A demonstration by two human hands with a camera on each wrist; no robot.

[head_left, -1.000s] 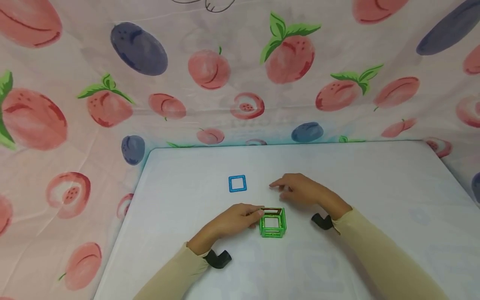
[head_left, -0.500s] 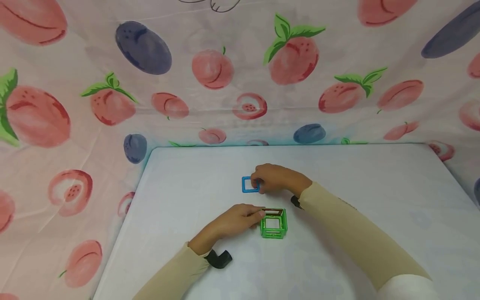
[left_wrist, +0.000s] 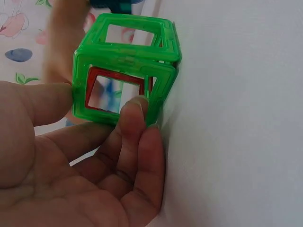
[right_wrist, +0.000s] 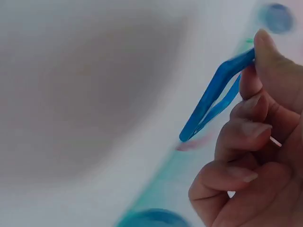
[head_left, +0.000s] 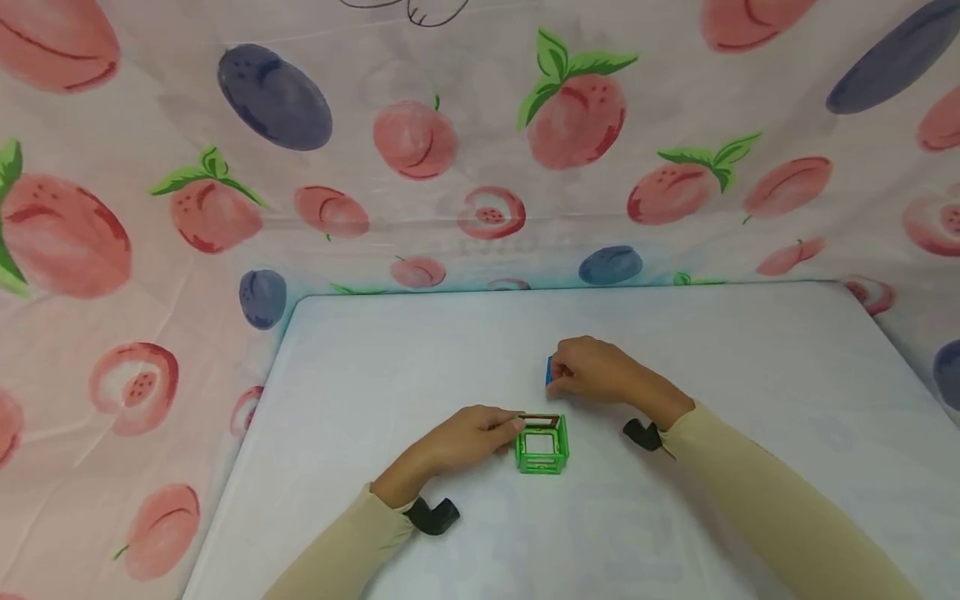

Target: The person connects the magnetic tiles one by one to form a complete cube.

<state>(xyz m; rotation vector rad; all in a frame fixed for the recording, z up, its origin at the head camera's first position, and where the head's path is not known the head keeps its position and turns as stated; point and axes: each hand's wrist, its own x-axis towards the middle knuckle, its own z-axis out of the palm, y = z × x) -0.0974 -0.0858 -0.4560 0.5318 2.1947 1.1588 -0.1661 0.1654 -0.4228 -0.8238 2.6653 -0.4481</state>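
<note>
My left hand (head_left: pixel 468 437) holds a cube-shaped frame of green magnetic tiles (left_wrist: pixel 123 56) on the table, thumb at one edge and fingers against its side. One tile of that frame is red (left_wrist: pixel 116 76), showing through the green window in the left wrist view. Farther back and to the right, my right hand (head_left: pixel 596 371) pinches a blue square magnetic tile (right_wrist: pixel 208 97) between thumb and index finger, the other fingers curled. Seen from the head, the blue tile (head_left: pixel 549 372) is nearly edge-on and partly hidden by the fingers.
The white table (head_left: pixel 750 358) spreads around both hands. A fruit-print cloth (head_left: pixel 450 67) hangs along its back and left sides. Black camera mounts sit at the left wrist (head_left: pixel 431 516) and the right wrist (head_left: pixel 642 434).
My right hand reached left to the blue tile, gripped it, then lifted it and drew it back to the right. My left hand stays on the green frame.
</note>
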